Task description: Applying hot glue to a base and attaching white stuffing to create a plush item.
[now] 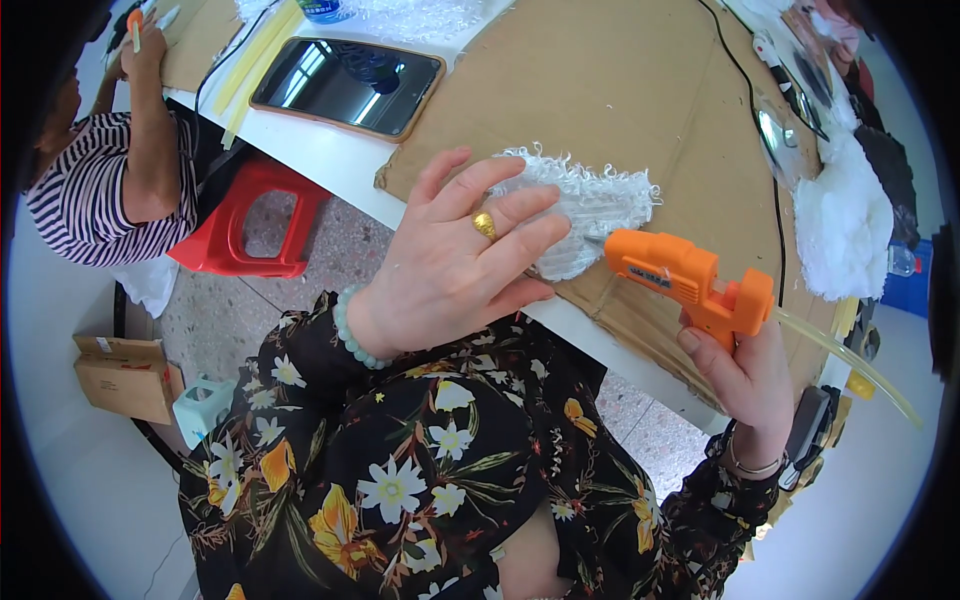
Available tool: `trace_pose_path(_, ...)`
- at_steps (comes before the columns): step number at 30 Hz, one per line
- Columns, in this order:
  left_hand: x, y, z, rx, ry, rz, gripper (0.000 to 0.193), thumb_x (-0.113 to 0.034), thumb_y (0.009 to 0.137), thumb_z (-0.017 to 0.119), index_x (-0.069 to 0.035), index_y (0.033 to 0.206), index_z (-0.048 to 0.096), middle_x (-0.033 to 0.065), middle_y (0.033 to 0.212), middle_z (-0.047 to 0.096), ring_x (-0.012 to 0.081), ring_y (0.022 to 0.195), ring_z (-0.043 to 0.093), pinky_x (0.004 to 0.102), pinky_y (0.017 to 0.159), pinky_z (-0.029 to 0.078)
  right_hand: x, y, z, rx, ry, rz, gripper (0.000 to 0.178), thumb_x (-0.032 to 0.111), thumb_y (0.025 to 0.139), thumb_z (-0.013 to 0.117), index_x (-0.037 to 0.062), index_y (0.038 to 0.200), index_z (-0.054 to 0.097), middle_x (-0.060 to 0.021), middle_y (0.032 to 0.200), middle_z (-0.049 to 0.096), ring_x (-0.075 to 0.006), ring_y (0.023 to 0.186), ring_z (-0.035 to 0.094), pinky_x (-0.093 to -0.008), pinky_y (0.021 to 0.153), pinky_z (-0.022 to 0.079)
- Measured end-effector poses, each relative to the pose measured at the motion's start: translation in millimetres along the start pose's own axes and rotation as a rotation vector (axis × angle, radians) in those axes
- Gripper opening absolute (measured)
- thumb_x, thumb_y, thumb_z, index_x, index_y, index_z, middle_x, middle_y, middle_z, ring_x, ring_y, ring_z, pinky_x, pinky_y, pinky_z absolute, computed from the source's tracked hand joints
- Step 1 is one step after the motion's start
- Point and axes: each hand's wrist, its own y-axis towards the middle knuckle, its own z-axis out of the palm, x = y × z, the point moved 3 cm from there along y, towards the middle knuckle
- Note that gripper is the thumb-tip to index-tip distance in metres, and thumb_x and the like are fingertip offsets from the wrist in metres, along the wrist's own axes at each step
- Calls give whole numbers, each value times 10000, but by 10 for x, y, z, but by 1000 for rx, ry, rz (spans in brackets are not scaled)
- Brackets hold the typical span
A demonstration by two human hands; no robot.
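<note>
My right hand (752,375) grips an orange hot glue gun (680,272) by its handle. A long translucent glue stick (860,368) trails out of its back end. The gun's nozzle points left, at the lower right part of a white shaggy fabric piece (610,200); whether it touches cannot be made out. This piece has a frayed, curly edge and lies on a brown cardboard sheet (590,90). My left hand (470,245), with a gold ring, rests over the fabric's left side, fingers stretched and spread, the fingertips on or just above it.
A smartphone (348,86) lies on the white table beside several glue sticks (255,65). White fluffy material (842,225) and a black cable (765,150) are at the right. A red stool (255,215) and a co-worker in a striped shirt (110,185) are at the left.
</note>
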Motion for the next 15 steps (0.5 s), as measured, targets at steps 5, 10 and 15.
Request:
trace_pose_path(5,10,10,13,91,32,-23,550,-308,611,783,-123,1091,590,1,1148,588,269,1123,482,489,987,317,63,14,0,35,-20,-33,252,99,819,602,-18,1033,537,-15,789,529,-101,698,470,-253,633,401)
trace_pose_path(10,10,9,16,81,8,-26,540,-304,617,780,-121,1086,587,7,1141,592,267,1125,481,494,992,309,47,30,14,-31,0,21,236,115,828,596,-15,1015,534,-4,749,506,-90,657,448,-244,592,379)
trace_pose_path(15,9,15,23,72,3,-24,532,-295,615,781,-120,1079,588,8,1138,594,264,1120,487,500,992,308,56,51,-3,-46,39,99,213,132,832,595,-5,984,534,9,703,472,-67,609,412,-220,550,337)
